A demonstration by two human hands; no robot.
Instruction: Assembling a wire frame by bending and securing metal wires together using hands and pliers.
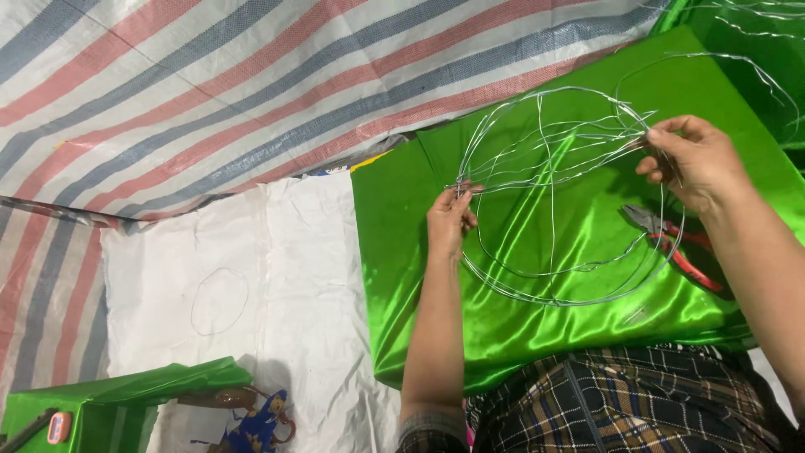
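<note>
My left hand (450, 220) pinches the left side of a wire frame (553, 197), a cluster of thin silver hoops, and my right hand (692, 159) grips its right side; both are closed on the wire, holding it above the green satin cloth (402, 252). Red-handled pliers (675, 243) lie on the cloth near its right edge, under my right wrist. Beyond the cloth's left edge a white sheet (277, 277) carries one small wire ring (220, 300). A folded green cloth (126, 398) sits at the sheet's near-left corner beside a blue printed scrap (258, 428).
</note>
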